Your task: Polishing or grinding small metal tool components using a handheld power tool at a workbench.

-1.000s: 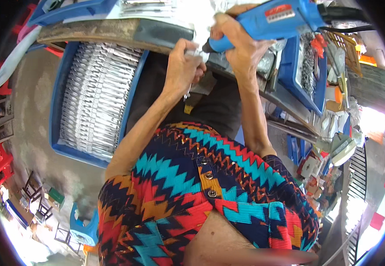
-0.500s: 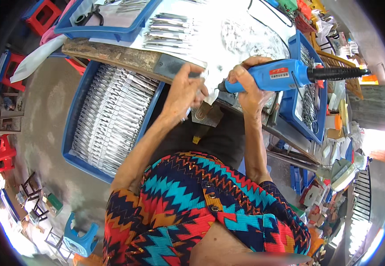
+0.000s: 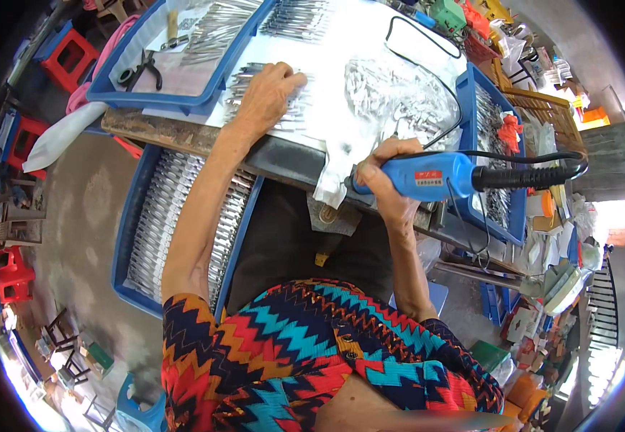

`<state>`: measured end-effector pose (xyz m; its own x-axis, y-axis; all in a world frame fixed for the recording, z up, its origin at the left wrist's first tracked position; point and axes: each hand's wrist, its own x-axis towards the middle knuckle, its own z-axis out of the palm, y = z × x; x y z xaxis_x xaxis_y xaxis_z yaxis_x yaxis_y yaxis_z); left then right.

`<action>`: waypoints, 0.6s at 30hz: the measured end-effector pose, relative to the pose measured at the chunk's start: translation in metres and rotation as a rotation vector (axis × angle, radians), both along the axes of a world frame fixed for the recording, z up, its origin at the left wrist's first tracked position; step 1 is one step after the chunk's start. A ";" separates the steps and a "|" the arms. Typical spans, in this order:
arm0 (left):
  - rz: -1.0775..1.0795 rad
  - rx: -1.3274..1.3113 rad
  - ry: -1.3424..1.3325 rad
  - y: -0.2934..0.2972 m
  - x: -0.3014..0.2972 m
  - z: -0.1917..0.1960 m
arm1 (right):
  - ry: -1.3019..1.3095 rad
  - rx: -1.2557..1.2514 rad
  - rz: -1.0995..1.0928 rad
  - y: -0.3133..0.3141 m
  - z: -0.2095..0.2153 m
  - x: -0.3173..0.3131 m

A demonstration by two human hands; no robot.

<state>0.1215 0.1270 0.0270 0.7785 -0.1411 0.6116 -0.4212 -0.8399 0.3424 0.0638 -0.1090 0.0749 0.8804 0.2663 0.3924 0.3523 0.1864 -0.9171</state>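
My right hand (image 3: 391,183) is wrapped round a blue electric screwdriver (image 3: 431,176). Its black nose points left, beside a white cloth-like sheet (image 3: 337,173) hanging over the table edge. A thick black cord leaves its right end. Over on the left, my left hand (image 3: 268,93) is bent down onto a row of slim silver metal tools (image 3: 294,115) on the white table covering. Its fingers are curled and their tips are hidden, so what they pinch cannot be made out.
Beside my left leg a blue crate (image 3: 136,288) holds many stacked silver tools. A blue tray (image 3: 215,97) with pliers (image 3: 143,70) stands at the far left. A heap of small metal parts in clear plastic (image 3: 399,93) lies mid-table; another blue crate (image 3: 517,216) stands right.
My left hand has moved from near the screwdriver's nose up and left to the row of metal tools. The right hand with the screwdriver has dropped slightly lower and left.
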 end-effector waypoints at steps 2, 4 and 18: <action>-0.005 -0.003 -0.013 -0.001 0.003 -0.003 | -0.001 0.005 0.033 0.000 0.003 -0.001; 0.001 -0.020 -0.009 -0.001 0.005 -0.005 | -0.014 0.006 0.048 -0.002 0.001 0.002; 0.029 -0.056 -0.077 0.017 0.128 0.010 | -0.024 -0.093 0.157 -0.008 0.015 0.002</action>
<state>0.2495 0.1444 0.0365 0.7325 -0.0828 0.6757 -0.4236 -0.8325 0.3571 0.0656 -0.1171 0.0894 0.8160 0.4357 0.3800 0.3476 0.1553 -0.9247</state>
